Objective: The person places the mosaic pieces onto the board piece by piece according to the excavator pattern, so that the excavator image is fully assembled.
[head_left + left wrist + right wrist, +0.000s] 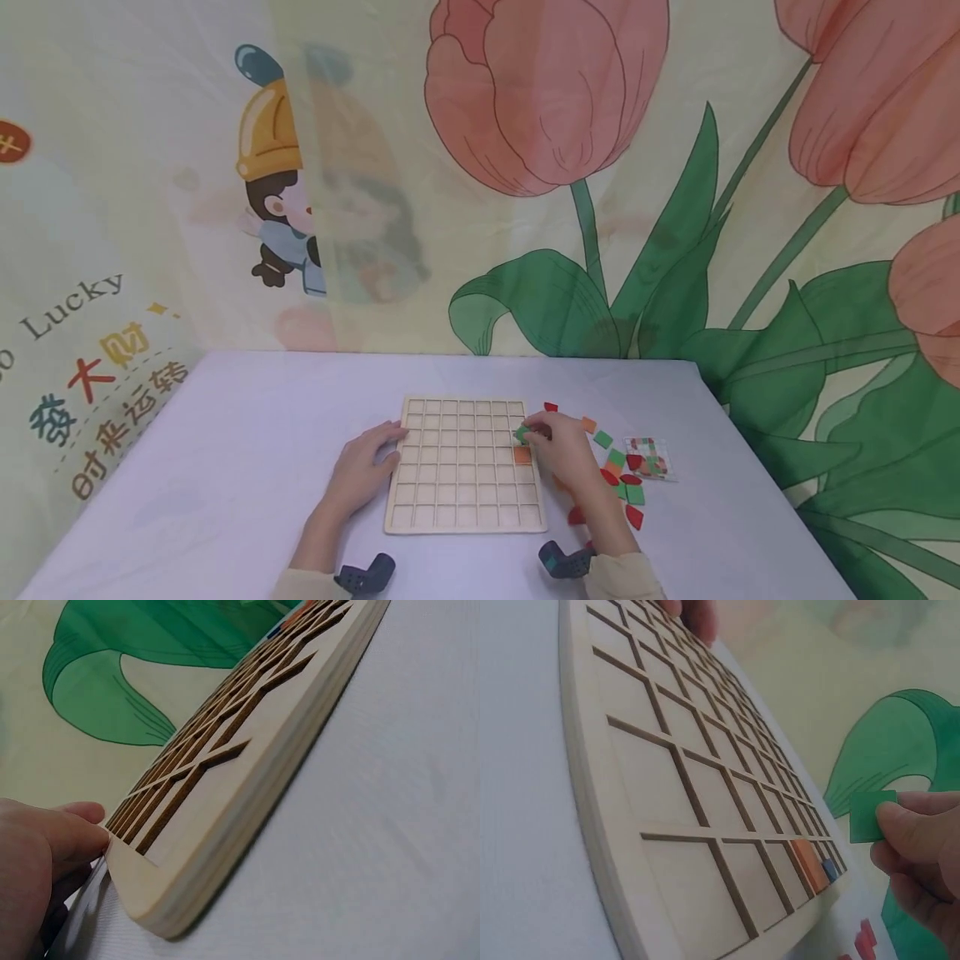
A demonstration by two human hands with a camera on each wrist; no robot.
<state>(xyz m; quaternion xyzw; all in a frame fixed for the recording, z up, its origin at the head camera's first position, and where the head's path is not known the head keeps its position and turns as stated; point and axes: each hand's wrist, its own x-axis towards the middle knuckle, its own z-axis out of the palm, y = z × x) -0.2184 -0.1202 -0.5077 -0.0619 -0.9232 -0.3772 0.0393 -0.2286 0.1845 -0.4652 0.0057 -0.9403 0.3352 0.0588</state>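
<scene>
A pale wooden grid board [457,469] lies on the white table in front of me. My right hand [564,454] pinches a green square tile [864,819] between thumb and fingers, above the board's right column near the far side. An orange square tile [522,456] sits in a cell of that column. In the right wrist view a small blue piece [829,870] shows just beyond the orange tile. My left hand [362,468] rests on the left edge of the board, its fingertips touching the rim.
Right of the board, loose green tiles [635,494], orange tiles [588,425] and red pieces [634,517] lie scattered. A patterned card [658,460] lies beside them, partly under a red piece. Dark devices [372,575] sit at both wrists. A printed cloth [540,275] hangs behind the table.
</scene>
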